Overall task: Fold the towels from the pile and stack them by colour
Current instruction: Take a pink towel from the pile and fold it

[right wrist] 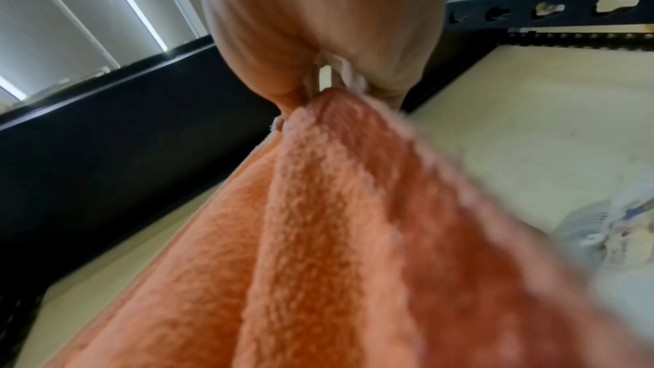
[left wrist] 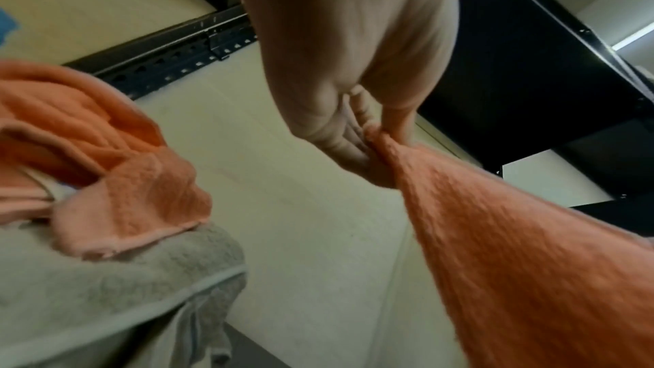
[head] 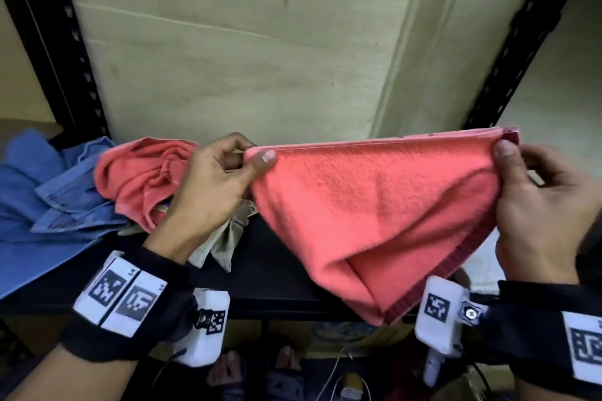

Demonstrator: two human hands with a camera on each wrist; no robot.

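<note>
Folding is the step in hand. The left hand (head: 211, 182) pinches one top corner of the pink towel (head: 374, 215) between thumb and curled fingers, and the right hand (head: 540, 202) pinches the opposite corner, so the cloth hangs between them, doubled over, in the air above the dark shelf (head: 277, 267). Next, I judge, it needs lowering flat and halving again (edges kept matched). Outward of the left hand lie a crumpled pink towel (head: 140, 179), a blue cloth (head: 45, 185) and, below the hand, a grey towel (head: 221, 244). The wrist bands (head: 120, 293) carry square code markers; the small lettering is too blurred to read.
</note>
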